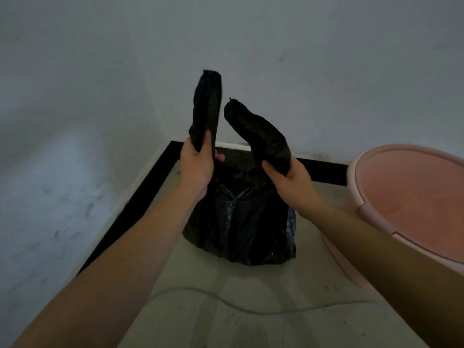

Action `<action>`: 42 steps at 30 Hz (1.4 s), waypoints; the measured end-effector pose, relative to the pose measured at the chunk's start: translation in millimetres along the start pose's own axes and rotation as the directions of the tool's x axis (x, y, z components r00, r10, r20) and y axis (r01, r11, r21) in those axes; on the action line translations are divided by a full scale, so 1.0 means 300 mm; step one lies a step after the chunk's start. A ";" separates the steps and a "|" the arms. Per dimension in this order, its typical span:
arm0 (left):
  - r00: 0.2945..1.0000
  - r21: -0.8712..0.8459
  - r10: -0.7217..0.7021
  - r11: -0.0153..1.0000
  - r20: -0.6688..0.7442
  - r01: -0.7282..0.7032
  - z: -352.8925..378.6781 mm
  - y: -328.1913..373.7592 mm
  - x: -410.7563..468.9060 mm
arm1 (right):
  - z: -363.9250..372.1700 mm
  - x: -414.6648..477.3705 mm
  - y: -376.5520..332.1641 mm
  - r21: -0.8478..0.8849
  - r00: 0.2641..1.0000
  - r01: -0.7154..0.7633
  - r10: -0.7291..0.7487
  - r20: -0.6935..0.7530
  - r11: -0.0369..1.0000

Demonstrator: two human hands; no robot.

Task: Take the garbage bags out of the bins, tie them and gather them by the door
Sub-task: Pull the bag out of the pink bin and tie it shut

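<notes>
In the head view, the black garbage bag (241, 222) sat on the floor (251, 297) at the centre of the frame, in the corner where two pale walls met, its body slumped below both hands. The left hand (197, 167) was clamped on one gathered handle of the bag, the left tail (207, 106), which stood almost upright toward the upper middle of the frame. The right hand (288, 179) was clamped on the other handle, the right tail (258, 134), which leaned up and to the left, its tip close to the left tail but apart from it. Each grip sat at the base of its tail, just above the bag's mouth, the two hands side by side and about level.

The two long axes converged above the hands, so the crossing for a knot likely called for the right tail to be carried over or under the left; neither hand looked clearly nearer.

A pink bin (406, 197), with no bag in it, stood at the right edge, just beside the bag. A thin cable (226, 301) lay across the floor in the lower part of the frame. No door was visible.
</notes>
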State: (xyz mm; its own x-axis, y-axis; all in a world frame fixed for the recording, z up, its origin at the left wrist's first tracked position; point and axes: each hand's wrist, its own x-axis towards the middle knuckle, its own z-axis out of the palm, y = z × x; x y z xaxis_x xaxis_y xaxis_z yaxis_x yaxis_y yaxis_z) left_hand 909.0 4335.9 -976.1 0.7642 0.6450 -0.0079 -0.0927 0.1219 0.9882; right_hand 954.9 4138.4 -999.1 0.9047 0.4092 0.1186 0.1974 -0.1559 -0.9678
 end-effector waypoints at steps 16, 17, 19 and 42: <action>0.912 0.049 -0.315 0.948 0.264 0.314 0.003 0.125 -0.072 | -0.098 -0.025 -0.189 -0.091 0.998 0.065 -0.064 0.012 0.994; 0.905 0.060 -0.315 0.948 0.286 0.311 -0.003 0.127 -0.072 | -0.090 -0.031 -0.193 -0.108 0.994 0.108 -0.108 0.014 0.988; 0.863 0.069 -0.309 0.949 0.399 0.307 -0.021 0.126 -0.080 | -0.076 -0.041 -0.197 -0.156 0.987 0.147 -0.134 0.092 0.977; 0.728 -0.055 -0.401 0.856 0.556 0.513 -0.097 0.115 -0.091 | -0.037 -0.116 -0.070 -0.699 0.889 0.457 -0.301 0.345 0.550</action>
State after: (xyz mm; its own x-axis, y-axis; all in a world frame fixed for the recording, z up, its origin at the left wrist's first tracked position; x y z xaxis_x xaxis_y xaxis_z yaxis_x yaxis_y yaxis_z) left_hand 866.3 4344.4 -946.3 0.9485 0.0018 -0.3168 0.2777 0.4770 0.8339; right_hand 923.4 4117.5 -980.6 0.6149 0.7207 0.3201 0.7860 -0.5273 -0.3228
